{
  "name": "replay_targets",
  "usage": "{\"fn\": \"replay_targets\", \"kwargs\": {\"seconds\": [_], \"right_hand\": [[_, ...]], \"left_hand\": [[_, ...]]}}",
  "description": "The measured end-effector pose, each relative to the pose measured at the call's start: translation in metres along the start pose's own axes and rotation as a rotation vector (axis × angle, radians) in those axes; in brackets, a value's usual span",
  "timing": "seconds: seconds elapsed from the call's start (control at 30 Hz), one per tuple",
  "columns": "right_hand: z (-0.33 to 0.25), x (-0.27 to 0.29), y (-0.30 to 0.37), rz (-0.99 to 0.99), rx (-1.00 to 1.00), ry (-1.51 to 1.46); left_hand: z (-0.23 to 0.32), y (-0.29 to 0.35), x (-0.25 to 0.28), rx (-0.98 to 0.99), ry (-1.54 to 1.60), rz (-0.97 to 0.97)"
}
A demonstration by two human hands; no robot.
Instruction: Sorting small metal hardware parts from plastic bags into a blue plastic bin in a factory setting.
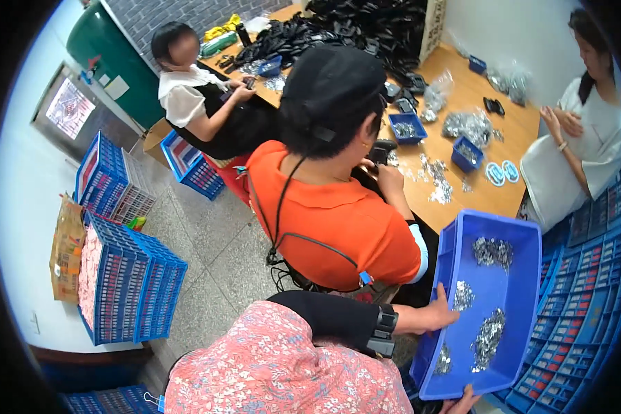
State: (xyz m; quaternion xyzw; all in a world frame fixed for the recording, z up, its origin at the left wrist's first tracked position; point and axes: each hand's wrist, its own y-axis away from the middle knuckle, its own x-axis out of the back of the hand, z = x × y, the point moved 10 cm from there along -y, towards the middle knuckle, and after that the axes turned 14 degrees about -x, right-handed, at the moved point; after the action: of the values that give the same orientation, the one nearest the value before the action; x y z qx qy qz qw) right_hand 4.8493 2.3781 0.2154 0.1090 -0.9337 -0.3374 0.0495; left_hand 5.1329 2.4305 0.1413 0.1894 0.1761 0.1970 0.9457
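Note:
A large blue plastic bin (524,310) sits tilted at the lower right, with several small heaps of shiny metal parts (490,338) on its floor. Its left wall is gripped by my left hand (438,314), fingers pressed against the side; a black sleeve and a black wrist strap (383,331) show on that arm. At the bin's near edge my right hand (460,401) holds the rim with the thumb on top, the rest of it cut off by the frame. What the bin rests on, if anything, is hidden.
A person in orange (317,214) sits close ahead at the wooden table (421,200), between two other people. The table bears small blue trays (407,131), loose metal parts and a black pile (352,34). Blue crates (579,324) stand right; more stacked crates (131,290) stand left.

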Motion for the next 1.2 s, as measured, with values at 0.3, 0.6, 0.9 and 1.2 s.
{"fn": "replay_targets", "kwargs": {"seconds": [0.3, 0.6, 0.9, 1.2], "right_hand": [[0.021, 0.03, 0.058, 0.048, -0.051, 0.082], [0.055, 0.05, 0.085, 0.071, -0.06, 0.031], [0.095, 0.043, 0.144, 0.089, 0.014, -0.088], [0.218, 0.087, 0.147, 0.273, 0.038, -0.328]], "left_hand": [[-0.015, 0.063, -0.021, 0.043, 0.074, 0.009], [-0.036, 0.088, -0.03, 0.058, 0.078, 0.009], [-0.064, 0.105, -0.036, -0.047, -0.057, -0.144], [-0.049, 0.152, -0.013, 0.169, -0.261, -0.291]]}}
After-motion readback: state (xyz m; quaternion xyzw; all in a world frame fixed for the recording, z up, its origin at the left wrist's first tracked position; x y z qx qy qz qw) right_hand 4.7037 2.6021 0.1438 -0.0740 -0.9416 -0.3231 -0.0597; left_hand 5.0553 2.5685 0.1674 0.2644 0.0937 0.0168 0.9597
